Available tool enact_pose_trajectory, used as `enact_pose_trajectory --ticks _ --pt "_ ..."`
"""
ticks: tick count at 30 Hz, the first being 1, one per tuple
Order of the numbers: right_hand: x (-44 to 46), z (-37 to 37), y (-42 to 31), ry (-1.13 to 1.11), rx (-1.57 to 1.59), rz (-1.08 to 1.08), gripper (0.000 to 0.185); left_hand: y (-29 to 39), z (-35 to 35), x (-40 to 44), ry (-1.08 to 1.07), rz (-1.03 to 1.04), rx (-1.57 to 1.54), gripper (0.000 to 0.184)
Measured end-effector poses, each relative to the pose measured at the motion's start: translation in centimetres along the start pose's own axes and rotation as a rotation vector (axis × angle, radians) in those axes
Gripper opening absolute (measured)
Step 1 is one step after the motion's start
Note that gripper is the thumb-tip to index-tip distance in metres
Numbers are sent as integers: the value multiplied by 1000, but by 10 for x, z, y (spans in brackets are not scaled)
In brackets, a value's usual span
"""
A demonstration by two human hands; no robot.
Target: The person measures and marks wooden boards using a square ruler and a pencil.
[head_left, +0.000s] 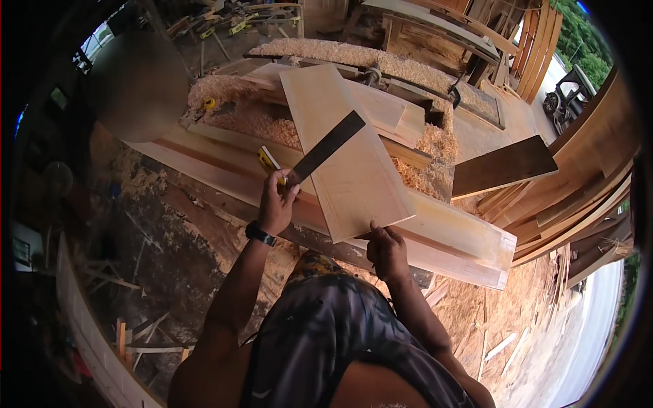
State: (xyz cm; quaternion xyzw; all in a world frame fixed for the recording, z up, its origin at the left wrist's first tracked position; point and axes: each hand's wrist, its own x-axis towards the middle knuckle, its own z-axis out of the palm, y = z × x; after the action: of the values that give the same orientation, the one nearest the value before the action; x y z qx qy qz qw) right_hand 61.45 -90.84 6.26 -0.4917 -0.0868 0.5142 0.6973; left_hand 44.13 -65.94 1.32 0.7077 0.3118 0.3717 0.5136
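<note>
My left hand (277,209), with a dark watch on the wrist, is closed around a square where its short yellow-and-silver stock (267,158) meets the long black blade (330,146). The blade slants up to the right over a pale, flat board (360,166); whether it touches the wood I cannot tell. At the board's near end, my right hand (386,251) grips the edge, thumb on top and fingers curled below. The board is tilted across a long plank (462,238) that runs from left to right in front of me.
Curly wood shavings (435,146) cover the bench beyond the board. A dark board (507,166) juts out at the right, near stacked planks (578,197). Another person, blurred, is at the upper left. Scrap sticks (500,347) and sawdust lie on the ground.
</note>
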Motion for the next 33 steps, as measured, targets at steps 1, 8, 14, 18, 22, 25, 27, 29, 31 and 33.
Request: enact_pose_trajectory --ticks 1,8,14,18,22,25,27,29,31,33 --pt "1 7 -14 76 -28 -76 21 -1 1 5 7 9 -60 39" --pt "46 -47 -88 281 -14 -139 12 -28 -12 31 5 90 16 38" --pt "85 -84 -130 164 -11 -111 30 -12 -33 65 63 -108 -312 39" --pt "115 -88 -140 68 5 -38 32 -17 -44 102 126 -92 -335 47" --pt "162 -79 -137 27 -4 65 16 -18 -40 131 138 -127 -373 44" --pt "202 -87 -143 29 -43 82 14 -20 -35 141 98 -101 -354 45" --pt "229 -96 -158 87 -130 89 12 -19 -33 141 71 -88 -316 44" --pt "244 -100 -174 175 -225 100 13 -21 -32 143 71 -41 -254 43" --pt "252 -91 -180 270 -250 109 15 -25 -35 140 38 -54 -234 43" --pt "264 -94 -180 405 -246 -27 16 -32 -39 137 37 -42 -208 42"
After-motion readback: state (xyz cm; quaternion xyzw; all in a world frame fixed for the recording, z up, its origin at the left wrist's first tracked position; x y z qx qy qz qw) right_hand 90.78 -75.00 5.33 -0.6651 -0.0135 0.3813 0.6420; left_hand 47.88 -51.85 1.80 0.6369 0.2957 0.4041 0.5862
